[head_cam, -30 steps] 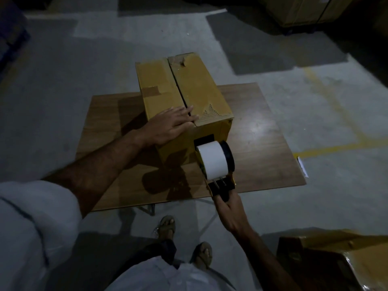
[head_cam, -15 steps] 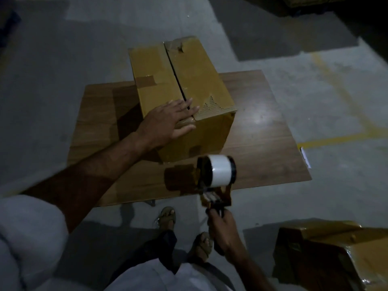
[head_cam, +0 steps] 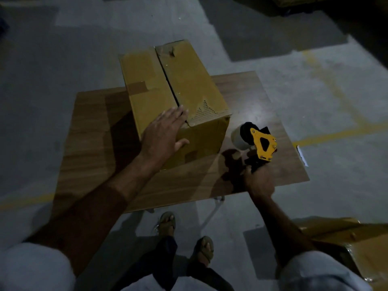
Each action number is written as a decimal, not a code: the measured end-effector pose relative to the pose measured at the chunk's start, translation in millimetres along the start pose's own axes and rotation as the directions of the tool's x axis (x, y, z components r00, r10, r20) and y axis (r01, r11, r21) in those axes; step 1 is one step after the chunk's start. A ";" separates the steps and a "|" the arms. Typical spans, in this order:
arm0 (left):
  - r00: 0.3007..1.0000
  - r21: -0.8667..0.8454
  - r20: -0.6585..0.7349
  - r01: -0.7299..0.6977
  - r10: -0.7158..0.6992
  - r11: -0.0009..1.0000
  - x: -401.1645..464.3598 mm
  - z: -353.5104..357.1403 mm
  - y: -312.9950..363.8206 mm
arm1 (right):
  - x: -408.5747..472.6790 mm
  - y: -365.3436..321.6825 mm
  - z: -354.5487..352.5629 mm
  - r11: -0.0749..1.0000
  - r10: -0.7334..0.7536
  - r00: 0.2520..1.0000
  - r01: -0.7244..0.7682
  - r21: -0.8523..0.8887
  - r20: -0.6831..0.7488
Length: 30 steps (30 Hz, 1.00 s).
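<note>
While the cardboard box [head_cam: 172, 91] stands on the far middle of the low wooden desk [head_cam: 94, 143], its two top flaps meet along a seam that runs away from the person, and a darker patch of old tape shows on the left flap. The left hand [head_cam: 163, 135] lies flat on the near end of the box top, its fingers [head_cam: 176, 114] straight and spread, reaching the seam, with the thumb down against the front face; it grasps nothing. Just beside the box's near right corner, but apart from it, the tape dispenser [head_cam: 262, 143] hangs over the right part of the desk, its yellow side plate turned up towards the camera and its pale tape roll [head_cam: 238, 139] on the side facing the box. The right hand [head_cam: 259, 181] holds the dispenser from below, fingers clenched round the black handle. Whether the dispenser touches the desk cannot be told; its shadow falls on the wood to its left. Around the desk spreads a grey concrete floor [head_cam: 273, 49] marked with a yellow line [head_cam: 336, 133], and a small white slip of paper [head_cam: 302, 154] lies at the desk's right edge. Near the person's sandalled feet [head_cam: 167, 223], a second box [head_cam: 361, 255] lies at the lower right.
</note>
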<state>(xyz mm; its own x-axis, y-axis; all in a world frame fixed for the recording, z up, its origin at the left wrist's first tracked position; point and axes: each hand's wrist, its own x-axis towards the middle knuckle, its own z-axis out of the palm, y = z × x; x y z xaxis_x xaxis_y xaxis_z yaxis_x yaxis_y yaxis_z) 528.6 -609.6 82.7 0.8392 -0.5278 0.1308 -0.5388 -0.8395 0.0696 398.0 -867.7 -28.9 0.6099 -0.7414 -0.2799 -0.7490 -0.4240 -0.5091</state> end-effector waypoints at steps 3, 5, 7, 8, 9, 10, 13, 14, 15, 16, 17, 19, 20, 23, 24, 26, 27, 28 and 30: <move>0.999 0.004 -0.017 0.029 -0.029 1.000 -0.8 3.2 4.0 | 17.0 -5.2 11.9 1.000 0.013 0.999 -0.012 -0.026 0.035; 1.000 0.003 -0.026 0.011 -0.011 1.000 -2.1 4.6 1.9 | 22.0 -9.1 17.4 0.995 0.068 0.996 -0.063 -0.083 0.058; 0.999 -0.004 -0.031 -0.026 0.026 1.000 -4.8 4.8 -6.3 | 17.3 -21.9 16.0 0.975 0.164 0.986 -0.168 -0.142 -0.039; 0.999 -0.020 -0.032 -0.043 0.042 0.999 -6.4 3.0 -13.3 | 10.3 -32.6 12.4 0.978 0.140 0.982 -0.158 -0.139 -0.125; 0.998 -0.044 -0.030 -0.056 0.055 0.997 -8.4 0.0 -22.7 | 1.9 -45.2 7.9 0.994 0.015 0.975 -0.039 -0.105 -0.220; 0.998 -0.076 -0.027 -0.067 0.065 0.995 -11.7 -4.5 -34.9 | -6.7 -60.2 4.3 0.984 -0.176 0.931 0.169 -0.051 -0.320; 0.991 -0.219 -0.027 -0.136 0.134 0.966 -18.5 -16.8 -66.1 | -26.0 -108.7 -6.4 0.640 -0.680 0.582 0.768 0.025 -0.447; 0.988 -0.268 -0.036 -0.151 0.147 0.951 -20.9 -19.3 -73.4 | -30.9 -125.2 -4.7 0.499 -0.801 0.455 0.867 -0.013 -0.390; 0.987 -0.296 -0.050 -0.160 0.152 0.942 -23.2 -20.8 -78.7 | -34.3 -140.4 -0.6 0.380 -0.886 0.344 0.923 -0.063 -0.312; 0.986 -0.298 -0.067 -0.168 0.154 0.940 -25.5 -21.1 -81.6 | -36.6 -153.3 4.7 0.292 -0.936 0.259 0.950 -0.113 -0.236; 0.983 -0.279 -0.095 -0.177 0.156 0.944 -28.4 -20.0 -82.9 | -39.0 -163.2 10.1 0.239 -0.961 0.212 0.959 -0.151 -0.178; 0.973 -0.231 -0.181 -0.181 0.141 0.956 -34.0 -13.8 -80.8 | -38.8 -171.9 19.8 0.194 -0.974 0.163 0.958 -0.209 -0.154; 0.967 -0.222 -0.227 -0.166 0.115 0.961 -36.8 -9.8 -78.8 | -35.6 -172.5 24.4 0.181 -0.974 0.140 0.954 -0.237 -0.179; 0.940 -0.137 -0.329 -0.141 0.089 0.980 -42.3 4.1 -74.8 | -27.3 -166.6 35.7 0.180 -0.959 0.100 0.938 -0.295 -0.265; 0.932 -0.097 -0.349 -0.140 0.098 0.985 -43.2 8.6 -74.3 | -25.9 -163.3 40.7 0.189 -0.952 0.099 0.934 -0.304 -0.289; 0.920 -0.053 -0.377 -0.141 0.111 0.989 -42.7 15.8 -75.9 | -26.3 -159.1 51.5 0.227 -0.934 0.121 0.928 -0.295 -0.338; 0.918 -0.039 -0.381 -0.138 0.113 0.990 -41.8 18.6 -76.8 | -27.5 -157.9 56.1 0.251 -0.924 0.139 0.924 -0.289 -0.356; 0.921 -0.025 -0.372 -0.129 0.110 0.991 -41.8 20.9 -76.8 | -29.5 -156.8 59.2 0.270 -0.918 0.157 0.919 -0.286 -0.363; 0.943 0.013 -0.318 -0.096 0.096 0.995 -43.0 23.1 -75.6 | -33.8 -155.5 59.3 0.284 -0.926 0.181 0.912 -0.296 -0.331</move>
<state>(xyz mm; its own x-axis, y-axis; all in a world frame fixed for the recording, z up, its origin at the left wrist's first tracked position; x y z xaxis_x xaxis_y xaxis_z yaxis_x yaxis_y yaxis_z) 534.9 -526.4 48.9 0.7167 -0.5371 0.4449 -0.6162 -0.7864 0.0433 509.2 -745.9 11.4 0.7185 0.0858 0.6903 0.2666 -0.9506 -0.1593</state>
